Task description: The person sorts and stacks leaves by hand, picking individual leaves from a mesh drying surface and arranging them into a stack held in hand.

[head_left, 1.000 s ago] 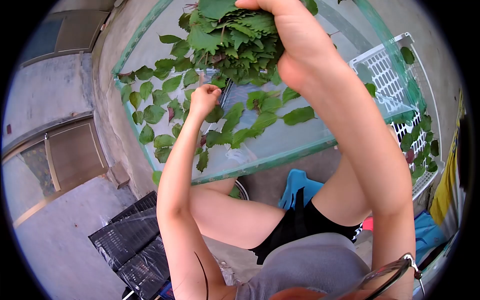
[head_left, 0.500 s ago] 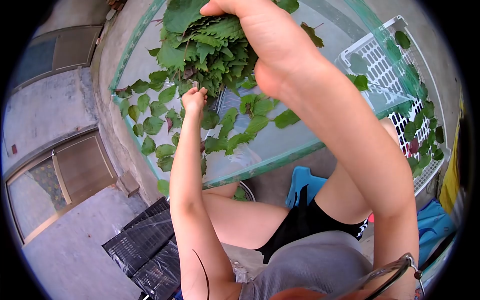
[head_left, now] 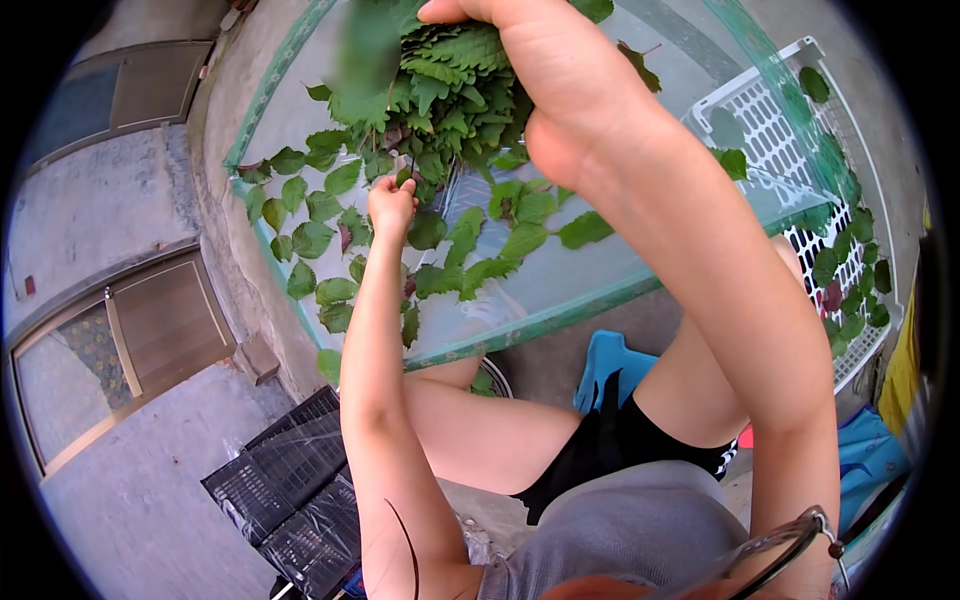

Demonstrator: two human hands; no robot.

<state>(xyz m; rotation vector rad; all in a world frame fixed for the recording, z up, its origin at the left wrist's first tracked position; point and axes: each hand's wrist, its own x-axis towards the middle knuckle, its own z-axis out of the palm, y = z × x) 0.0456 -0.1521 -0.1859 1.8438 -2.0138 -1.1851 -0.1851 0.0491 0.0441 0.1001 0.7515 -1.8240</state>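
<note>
A thick bunch of green, saw-edged perilla leaves point(head_left: 465, 100) is above the mesh sheet near the top of the view. My left hand point(head_left: 393, 205) is closed in a pinch at the bunch's lower left, where stems meet the fingertips. My right hand point(head_left: 475, 12) reaches over the bunch from the right, its thumb pressed on the leaves; its other fingers are hidden or cut off by the frame's edge. A blurred leaf point(head_left: 366, 60) shows left of that thumb. Loose perilla leaves point(head_left: 312, 238) lie scattered around my left hand.
The pale mesh sheet point(head_left: 560, 285) has a green border and spans above my knees. A white slatted crate point(head_left: 765, 125) with leaves stands at right. Black crates point(head_left: 290, 490) sit lower left, and a blue plastic piece point(head_left: 610, 365) lies between my legs.
The view has shifted slightly. A leaf at the bunch's upper left is now blurred by motion, and my right hand has moved slightly right in view. My left hand keeps its pinch.
</note>
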